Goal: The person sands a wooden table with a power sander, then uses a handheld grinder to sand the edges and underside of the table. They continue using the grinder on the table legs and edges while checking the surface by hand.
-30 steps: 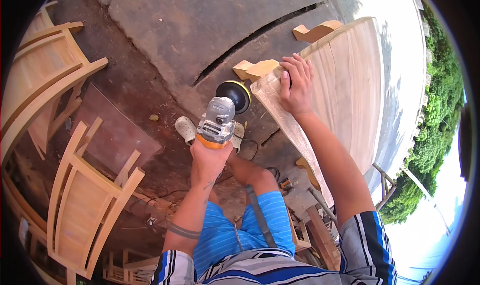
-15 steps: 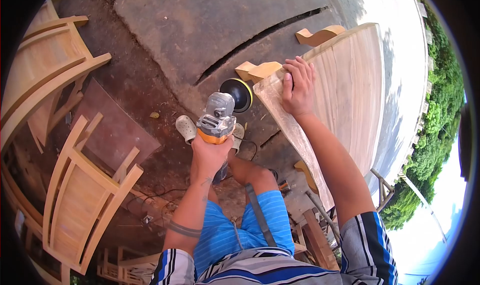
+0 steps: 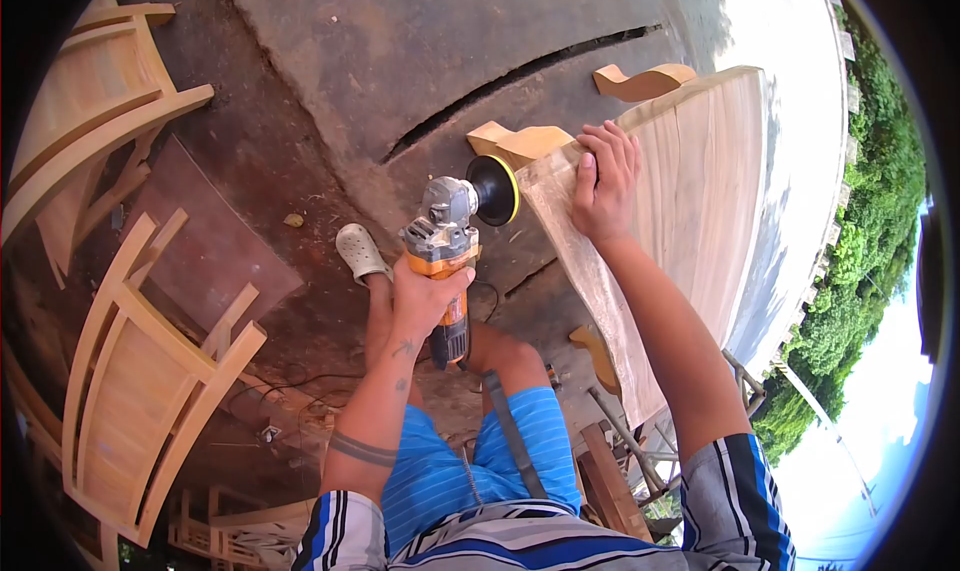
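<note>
My left hand [image 3: 428, 293] is wrapped round the body of an orange and grey angle sander [image 3: 447, 236]. Its round black pad with a yellow rim [image 3: 495, 191] is turned toward the near corner of a wooden tabletop [image 3: 690, 186]. The pad's yellow edge sits close beside that corner. On the tabletop, near its edge, my right hand [image 3: 606, 186] lies with fingers stretched out and no tool in it. Pale streaky grain covers the top, and its side edge looks rough. Curved wooden legs [image 3: 520, 143] show from under it.
Wooden chair backs [image 3: 150, 391] stand at the left, with another curved wooden piece [image 3: 110, 121] above them. A cord [image 3: 320, 376] runs across the floor behind my legs. Long slots cut the concrete [image 3: 520, 76]. Wooden boards [image 3: 612, 486] lie at the lower right.
The sander has tilted so its pad faces the tabletop edge more squarely and sits nearer the corner. My right hand stays on the tabletop. The view has shifted slightly, and one shoe is now hidden.
</note>
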Tool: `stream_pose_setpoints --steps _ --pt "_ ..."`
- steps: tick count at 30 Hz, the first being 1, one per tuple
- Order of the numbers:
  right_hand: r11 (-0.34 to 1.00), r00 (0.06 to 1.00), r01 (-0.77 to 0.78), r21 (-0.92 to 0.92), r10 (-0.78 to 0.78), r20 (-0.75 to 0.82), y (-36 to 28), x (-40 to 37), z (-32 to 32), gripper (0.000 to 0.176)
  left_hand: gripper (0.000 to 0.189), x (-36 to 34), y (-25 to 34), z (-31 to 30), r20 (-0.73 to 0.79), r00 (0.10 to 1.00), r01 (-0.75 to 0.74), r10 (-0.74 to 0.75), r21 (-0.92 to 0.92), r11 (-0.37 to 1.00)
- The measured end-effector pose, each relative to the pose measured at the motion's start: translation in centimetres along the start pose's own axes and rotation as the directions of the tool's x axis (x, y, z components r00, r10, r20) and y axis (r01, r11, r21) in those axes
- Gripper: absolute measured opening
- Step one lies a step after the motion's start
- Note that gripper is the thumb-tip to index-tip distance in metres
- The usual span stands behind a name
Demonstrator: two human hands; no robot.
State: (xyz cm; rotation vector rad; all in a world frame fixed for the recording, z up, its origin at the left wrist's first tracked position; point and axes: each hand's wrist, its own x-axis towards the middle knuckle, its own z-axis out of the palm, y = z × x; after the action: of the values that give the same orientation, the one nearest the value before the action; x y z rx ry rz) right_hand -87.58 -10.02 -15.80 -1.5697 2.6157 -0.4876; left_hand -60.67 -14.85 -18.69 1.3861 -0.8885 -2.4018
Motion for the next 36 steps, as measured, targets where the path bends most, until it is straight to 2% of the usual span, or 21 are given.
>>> stream_pose_setpoints --steps 4,7,10,16,19,20,23,29,32,36 --pt "1.0 1.0 0.014 -0.005 -0.014 0.001 0.1 0.1 0.2 0.025 0.037 0.9 0.0 0.1 -0.003 1.0 0.03 -0.03 0.011 0.999" --pt "1.0 1.0 0.023 -0.005 -0.023 -0.001 0.2 -0.1 0.2 0.025 0.036 2.1 -3.1 -0.2 -0.018 1.0 0.015 -0.017 -0.056 0.998" --pt "1.0 1.0 0.017 -0.015 -0.016 0.026 0.0 0.0 0.0 0.025 0.037 3.1 -3.6 0.1 -0.042 0.997 0.063 -0.064 -0.029 0.998" --pt "0.999 0.999 0.034 -0.004 -0.034 0.028 0.2 0.1 0.1 0.026 0.039 1.6 -3.0 -0.3 -0.026 0.996 0.084 -0.087 -0.099 0.991" --pt "0.999 0.999 0.036 -0.012 -0.035 0.032 0.1 0.2 0.1 0.026 0.039 -0.5 2.4 0.4 -0.035 0.988 0.152 -0.149 0.085 0.985" --pt "0.999 0.999 0.036 -0.013 -0.035 0.033 0.1 0.3 0.1 0.026 0.039 -0.6 2.1 0.4 -0.017 0.992 0.123 -0.122 0.082 0.989" --pt "0.999 0.999 0.04 -0.015 -0.04 0.037 0.0 0.4 0.2 0.026 0.039 0.1 -1.2 0.2 0.044 0.997 0.059 -0.056 -0.08 0.995" --pt "0.999 0.998 0.044 -0.009 -0.043 0.044 0.1 0.0 0.1 0.026 0.035 1.1 -3.7 0.6 0.0 0.999 -0.032 0.033 -0.146 0.989" --pt "0.999 0.998 0.052 -0.006 -0.052 0.04 0.2 0.1 0.2 0.026 0.036 1.8 -4.0 0.8 -0.024 0.999 -0.027 0.024 -0.133 0.991" --pt "0.998 0.998 0.055 -0.01 -0.055 0.041 0.4 0.0 0.2 0.026 0.035 3.1 -4.6 1.1 -0.025 1.0 -0.005 -0.001 -0.205 0.979"
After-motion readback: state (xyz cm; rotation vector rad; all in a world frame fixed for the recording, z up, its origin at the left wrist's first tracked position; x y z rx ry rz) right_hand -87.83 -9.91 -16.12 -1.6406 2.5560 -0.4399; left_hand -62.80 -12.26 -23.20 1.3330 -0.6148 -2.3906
